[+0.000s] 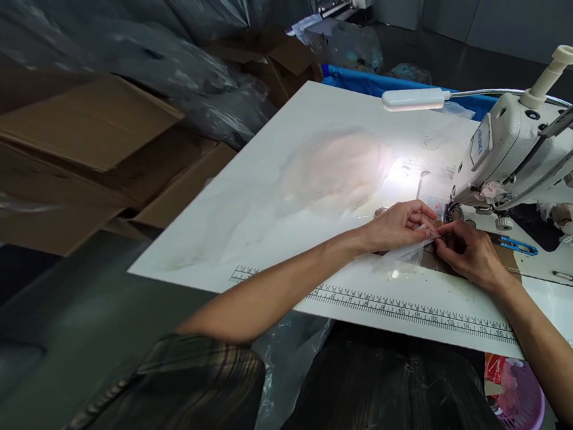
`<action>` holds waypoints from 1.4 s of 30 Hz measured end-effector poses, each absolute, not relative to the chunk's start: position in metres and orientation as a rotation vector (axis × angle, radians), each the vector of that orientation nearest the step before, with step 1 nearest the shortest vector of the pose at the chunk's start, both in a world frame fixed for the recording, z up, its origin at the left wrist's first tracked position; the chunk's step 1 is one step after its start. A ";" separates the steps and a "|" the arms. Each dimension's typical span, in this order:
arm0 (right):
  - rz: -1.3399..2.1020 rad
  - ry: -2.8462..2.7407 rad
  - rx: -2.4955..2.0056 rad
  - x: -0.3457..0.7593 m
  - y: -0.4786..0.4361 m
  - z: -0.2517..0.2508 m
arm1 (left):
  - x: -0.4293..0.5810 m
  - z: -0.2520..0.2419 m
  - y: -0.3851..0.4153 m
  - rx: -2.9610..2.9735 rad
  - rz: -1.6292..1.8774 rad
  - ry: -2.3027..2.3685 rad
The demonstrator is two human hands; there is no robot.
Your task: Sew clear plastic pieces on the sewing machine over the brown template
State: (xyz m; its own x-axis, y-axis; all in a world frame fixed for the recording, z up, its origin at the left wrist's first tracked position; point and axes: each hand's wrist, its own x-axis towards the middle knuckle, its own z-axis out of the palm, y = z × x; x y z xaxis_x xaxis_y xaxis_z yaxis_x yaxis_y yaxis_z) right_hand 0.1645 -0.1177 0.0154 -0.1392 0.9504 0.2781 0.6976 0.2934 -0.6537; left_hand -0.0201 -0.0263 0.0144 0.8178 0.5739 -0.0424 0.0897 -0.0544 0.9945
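Note:
My left hand (pixel 402 224) lies on a thin, pale, see-through piece of fabric (pixel 405 253) on the white sewing table (pixel 283 175), fingers curled and pinching its edge. My right hand (pixel 465 253) meets it from the right, fingers closed on the same fabric edge. Both hands sit just in front of the needle area (pixel 451 212) of a white sewing machine (pixel 526 147). A small lamp (pixel 413 99) on a bendy neck lights the spot behind the hands.
A printed ruler (pixel 425 313) runs along the table's near edge. Blue-handled snips (pixel 517 244) lie right of my right hand. Cardboard boxes (pixel 90 145) and plastic sheeting (pixel 167 58) pile up at left. A purple basket (pixel 521 402) stands under the table.

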 end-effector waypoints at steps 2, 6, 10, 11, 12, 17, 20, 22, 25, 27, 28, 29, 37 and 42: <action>0.498 -1.872 -1.497 0.165 -0.118 0.013 | -0.020 0.014 -0.027 1.587 0.449 0.562; 0.466 -1.851 -1.467 0.164 -0.118 0.011 | -0.019 0.012 -0.028 1.618 0.481 0.626; 0.447 -1.876 -1.434 0.164 -0.119 0.013 | -0.018 0.012 -0.030 1.633 0.500 0.633; 0.442 -1.881 -1.432 0.163 -0.119 0.014 | -0.017 0.012 -0.030 1.629 0.505 0.641; 0.435 -1.888 -1.427 0.163 -0.120 0.014 | -0.017 0.012 -0.031 1.622 0.513 0.651; 0.413 -1.983 -1.332 0.162 -0.120 0.016 | -0.015 0.015 -0.034 1.597 0.546 0.687; 0.476 -1.950 -1.321 0.163 -0.120 0.016 | -0.016 0.017 -0.036 1.617 0.522 0.695; 0.522 -1.874 -1.352 0.164 -0.120 0.016 | -0.016 0.017 -0.036 1.626 0.508 0.690; 0.556 -1.859 -1.371 0.165 -0.119 0.015 | -0.017 0.016 -0.035 1.619 0.500 0.656; 0.535 -1.882 -1.369 0.165 -0.118 0.014 | -0.017 0.015 -0.035 1.618 0.493 0.639; 0.520 -1.891 -1.366 0.165 -0.117 0.013 | -0.017 0.014 -0.034 1.621 0.489 0.636; 0.505 -1.900 -1.360 0.165 -0.117 0.013 | -0.017 0.014 -0.034 1.624 0.485 0.636; 0.272 -2.017 -1.319 0.164 -0.117 0.008 | -0.017 0.014 -0.035 1.671 0.458 0.710; 0.151 -2.114 -1.331 0.164 -0.115 0.005 | -0.016 0.014 -0.035 1.690 0.426 0.733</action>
State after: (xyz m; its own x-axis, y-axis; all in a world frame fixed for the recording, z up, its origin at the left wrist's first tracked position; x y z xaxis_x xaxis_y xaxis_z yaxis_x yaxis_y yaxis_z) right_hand 0.1639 -0.1149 0.0053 -0.2927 0.8458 0.4460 0.7739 0.4835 -0.4091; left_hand -0.0158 -0.0349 0.0144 0.7355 0.6695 -0.1036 0.2420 -0.1168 0.9632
